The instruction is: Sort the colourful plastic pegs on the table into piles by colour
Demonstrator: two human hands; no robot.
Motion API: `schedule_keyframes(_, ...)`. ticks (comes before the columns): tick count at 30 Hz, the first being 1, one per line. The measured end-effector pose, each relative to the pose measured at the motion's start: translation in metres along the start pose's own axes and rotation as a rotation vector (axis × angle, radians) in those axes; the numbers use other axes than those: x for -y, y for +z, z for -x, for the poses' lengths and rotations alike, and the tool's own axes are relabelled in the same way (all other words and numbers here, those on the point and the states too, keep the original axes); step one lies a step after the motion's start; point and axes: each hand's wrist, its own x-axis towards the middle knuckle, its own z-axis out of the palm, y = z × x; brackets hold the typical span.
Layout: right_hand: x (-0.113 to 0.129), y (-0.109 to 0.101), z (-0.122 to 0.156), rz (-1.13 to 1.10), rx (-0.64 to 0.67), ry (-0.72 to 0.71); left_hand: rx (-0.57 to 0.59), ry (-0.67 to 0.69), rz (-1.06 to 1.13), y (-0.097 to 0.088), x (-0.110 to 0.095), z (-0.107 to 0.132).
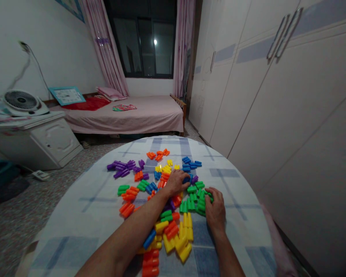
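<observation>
Bullet-shaped plastic building blocks in several colours lie on a round table. My left hand (pixel 177 182) reaches across the middle of them, its fingers curled over a blue building block (pixel 186 179). To its right, my right hand (pixel 216 207) rests at the edge of a heap of green building blocks (pixel 192 201). Its fingers are bent round green pieces on the near side of that heap, partly covering them. Between my forearms lie yellow building blocks (pixel 183 240). Orange building blocks (pixel 128 193) and purple building blocks (pixel 121 168) are spread to the left of my left hand.
A checked cloth covers the table (pixel 86 227). More blue building blocks (pixel 190 164) lie beyond my hands. A bed (pixel 152 115) stands past the table, a wardrobe (pixel 291 127) lines the right side, and a fan (pixel 23 100) sits on a cabinet (pixel 57 140) at left.
</observation>
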Motion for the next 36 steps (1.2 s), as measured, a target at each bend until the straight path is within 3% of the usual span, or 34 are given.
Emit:
schedule_keyframes(7,0.003,-0.001,0.001,-0.006,-0.022,-0.027,-0.175,-0.079,0.059,-0.001,0.0,0.0)
schedule_keyframes(14,-0.002,0.001,0.001,-0.019,-0.008,-0.027,-0.384,-0.206,0.254,-0.009,0.008,-0.003)
schedule_keyframes(20,-0.005,0.001,0.0,-0.027,-0.009,-0.027,-0.335,-0.4,0.311,-0.028,0.026,-0.028)
schedule_keyframes(24,-0.006,0.0,0.001,-0.026,0.004,-0.034,-0.259,-0.421,0.301,-0.046,0.039,-0.033)
schedule_keyframes(27,-0.006,-0.001,0.0,-0.024,0.01,-0.043,-0.175,-0.428,0.298,-0.061,0.038,-0.01)
schedule_keyframes(30,-0.006,-0.002,-0.001,-0.018,0.007,-0.039,-0.069,-0.351,0.316,-0.071,0.02,0.035)
schedule_keyframes(33,-0.004,-0.003,-0.001,-0.015,0.006,-0.034,0.029,-0.123,0.305,-0.07,-0.008,0.082)
schedule_keyframes(36,-0.002,-0.004,-0.001,-0.004,0.009,-0.036,0.038,-0.058,0.294,-0.06,-0.032,0.114)
